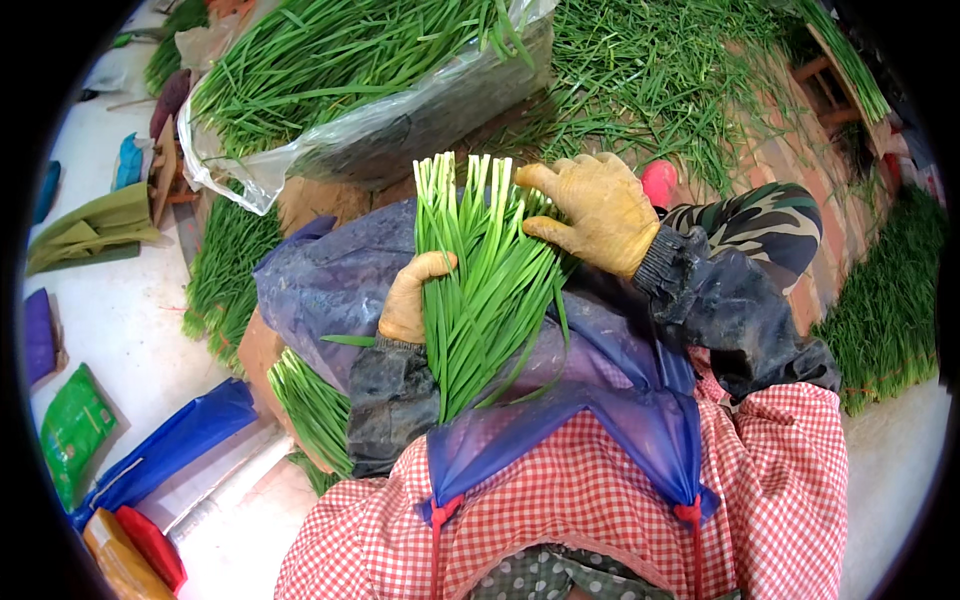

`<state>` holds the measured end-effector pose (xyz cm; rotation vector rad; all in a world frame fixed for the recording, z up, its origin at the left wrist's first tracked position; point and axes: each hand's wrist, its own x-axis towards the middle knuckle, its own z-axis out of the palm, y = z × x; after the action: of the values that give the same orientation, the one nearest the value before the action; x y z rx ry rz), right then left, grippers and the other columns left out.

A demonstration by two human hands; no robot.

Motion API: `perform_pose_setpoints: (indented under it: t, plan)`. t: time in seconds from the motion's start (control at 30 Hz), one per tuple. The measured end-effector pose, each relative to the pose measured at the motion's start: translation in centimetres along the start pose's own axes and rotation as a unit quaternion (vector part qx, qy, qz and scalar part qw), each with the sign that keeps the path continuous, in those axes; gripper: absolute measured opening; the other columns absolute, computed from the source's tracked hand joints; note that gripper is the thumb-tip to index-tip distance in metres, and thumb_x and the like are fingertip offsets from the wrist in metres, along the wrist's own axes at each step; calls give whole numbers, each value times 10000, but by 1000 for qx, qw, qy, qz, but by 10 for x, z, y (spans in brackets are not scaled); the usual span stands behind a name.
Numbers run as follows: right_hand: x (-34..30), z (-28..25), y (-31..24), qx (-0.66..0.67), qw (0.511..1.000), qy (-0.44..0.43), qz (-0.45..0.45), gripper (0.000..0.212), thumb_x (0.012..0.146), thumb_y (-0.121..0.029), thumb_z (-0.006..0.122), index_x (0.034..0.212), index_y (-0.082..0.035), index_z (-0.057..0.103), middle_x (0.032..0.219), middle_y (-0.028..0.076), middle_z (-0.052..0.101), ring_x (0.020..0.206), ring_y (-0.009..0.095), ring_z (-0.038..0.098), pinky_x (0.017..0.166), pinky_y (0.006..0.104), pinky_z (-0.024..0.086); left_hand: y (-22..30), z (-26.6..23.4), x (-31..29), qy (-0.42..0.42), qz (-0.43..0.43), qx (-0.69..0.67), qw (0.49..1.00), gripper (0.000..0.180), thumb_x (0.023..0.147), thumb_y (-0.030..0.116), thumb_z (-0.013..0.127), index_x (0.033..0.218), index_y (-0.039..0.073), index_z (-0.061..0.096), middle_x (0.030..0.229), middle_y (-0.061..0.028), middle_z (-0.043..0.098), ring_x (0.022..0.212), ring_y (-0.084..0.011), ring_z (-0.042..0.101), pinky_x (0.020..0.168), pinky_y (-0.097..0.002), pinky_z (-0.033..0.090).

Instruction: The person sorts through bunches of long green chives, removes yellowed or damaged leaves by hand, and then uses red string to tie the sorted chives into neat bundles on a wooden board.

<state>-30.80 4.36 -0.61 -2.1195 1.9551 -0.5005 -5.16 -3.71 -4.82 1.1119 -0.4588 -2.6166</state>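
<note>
A bunch of garlic chives [482, 290] stands over my lap, its pale cut ends at the far side and its green leaves toward me. My left hand [412, 300], in a tan glove, is closed round the bunch's left side, with the thumb across the front; its other fingers are hidden behind the leaves. At the upper right of the bunch is my gloved right hand [592, 212]. Its forefinger and thumb curve round the stems at that edge, near the pale ends.
Loose chives fill a plastic-lined container [430, 125] ahead. Chive leaves [650, 100] litter the brick floor beyond. Tied bundles [890, 300] stand at the right, with more bundles [235, 265] at the left. A small bunch [310, 410] lies by my left forearm. A blue plastic sheet [175, 445] lies lower left.
</note>
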Motion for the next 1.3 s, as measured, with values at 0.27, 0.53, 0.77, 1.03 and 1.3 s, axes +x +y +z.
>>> perform_pose_setpoints:
  t: [0.27, 0.53, 0.77, 1.03, 1.3]
  plan:
    - [36, -4, -2, -123, 982, -130, -56, 421, 813, -440, 657, 1012, -73, 713, 1063, 133, 646, 1151, 324, 533, 924, 442, 433, 0, 5, -5, 20, 21, 63, 998, 423, 852, 117, 573, 1256, -9, 550, 1089, -94, 649, 909, -183, 639, 828, -307, 537]
    - [44, 11, -10, -91, 972, -218, -19, 393, 767, -410, 690, 960, -71, 733, 942, 136, 657, 989, 328, 601, 832, 457, 487, 3, 26, -9, -18, 61, 92, 994, 477, 837, 104, 568, 1296, -14, 511, 1142, -90, 626, 959, -178, 627, 855, -302, 524]
    - [52, 28, -1, 93, 938, -322, 94, 397, 785, -355, 658, 1075, -87, 709, 992, 175, 704, 982, 355, 657, 858, 479, 498, 8, 35, -17, 32, 78, 104, 991, 507, 816, 79, 580, 1307, -20, 497, 1168, -89, 613, 1010, -180, 608, 905, -300, 496]
    - [39, 58, 0, -51, 981, -187, 17, 159, 845, -178, 583, 893, -45, 656, 849, 154, 689, 809, 334, 688, 668, 444, 546, 7, 20, -9, 21, 65, 66, 996, 505, 845, 79, 558, 1337, 0, 481, 1202, -85, 594, 1034, -176, 598, 912, -301, 499]
    - [64, 48, 230, -271, 894, -227, 276, 249, 878, -186, 585, 1110, -114, 636, 917, 149, 703, 900, 336, 692, 736, 465, 552, 6, 10, -15, 15, 16, -4, 1000, 501, 859, 90, 560, 1347, 11, 482, 1196, -87, 605, 1028, -180, 612, 905, -304, 512]
